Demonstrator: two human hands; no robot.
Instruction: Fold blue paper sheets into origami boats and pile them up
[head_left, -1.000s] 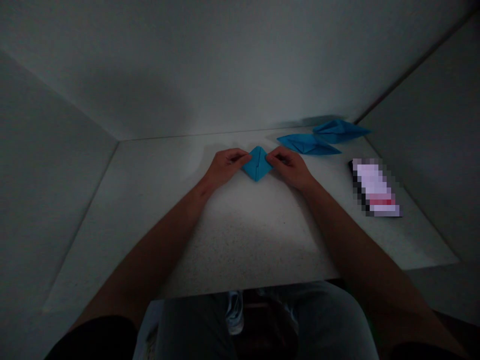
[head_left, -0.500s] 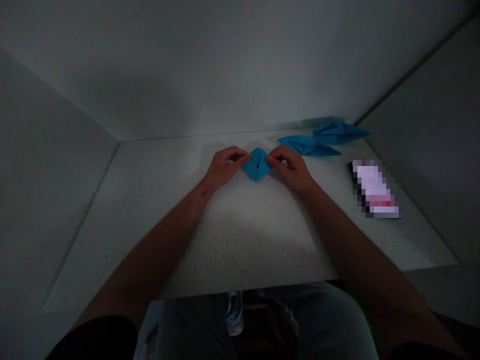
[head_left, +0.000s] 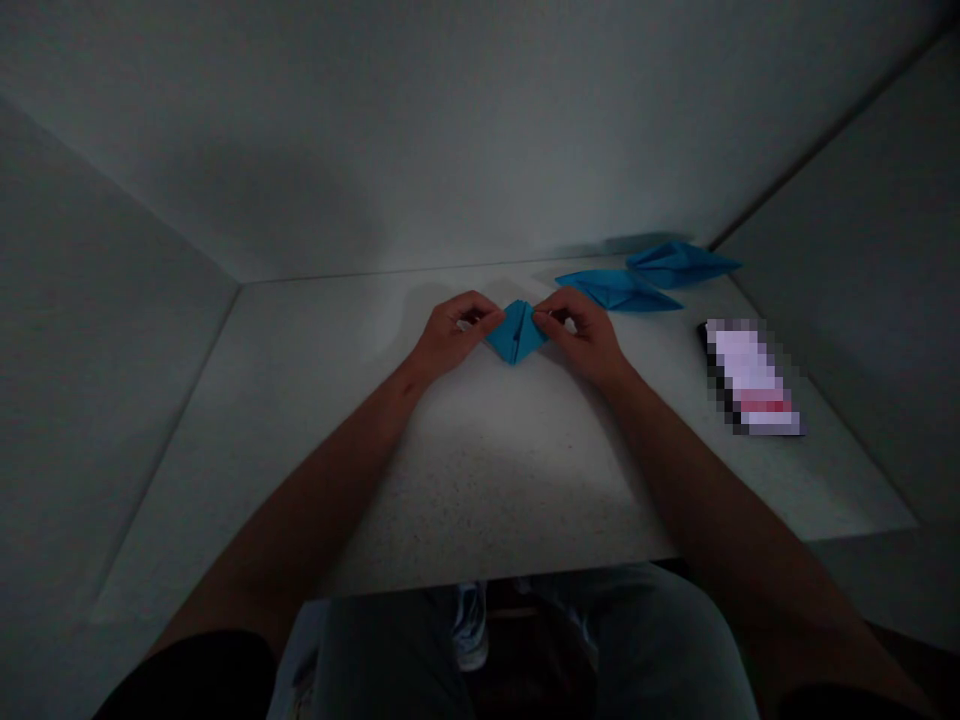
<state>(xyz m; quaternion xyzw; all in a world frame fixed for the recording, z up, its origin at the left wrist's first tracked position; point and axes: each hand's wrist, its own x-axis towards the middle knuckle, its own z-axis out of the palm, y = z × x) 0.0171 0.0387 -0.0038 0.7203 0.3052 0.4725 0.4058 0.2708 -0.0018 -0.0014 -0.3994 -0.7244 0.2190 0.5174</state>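
A small piece of folded blue paper (head_left: pixel 516 338), diamond-shaped with a slit down its middle, is held between my two hands over the white table. My left hand (head_left: pixel 459 328) pinches its left edge between thumb and fingers. On the opposite side, my right hand (head_left: pixel 579 330) pinches the right edge the same way. The fingertips behind the paper are hidden. Just beyond my right hand lie two finished-looking, boat-shaped blue paper folds, one nearer (head_left: pixel 622 290) and one farther (head_left: pixel 682 264).
A phone (head_left: pixel 754 378) with a blurred, lit screen lies at the right of the white table (head_left: pixel 517 480). Pale walls (head_left: pixel 465 130) enclose the table at the back and sides. My legs (head_left: pixel 660 630) are under its front edge.
Both hands keep their pinch on the folded paper. Its upper edges have drawn slightly inward and the paper sits a touch lower; the other things are where they were.
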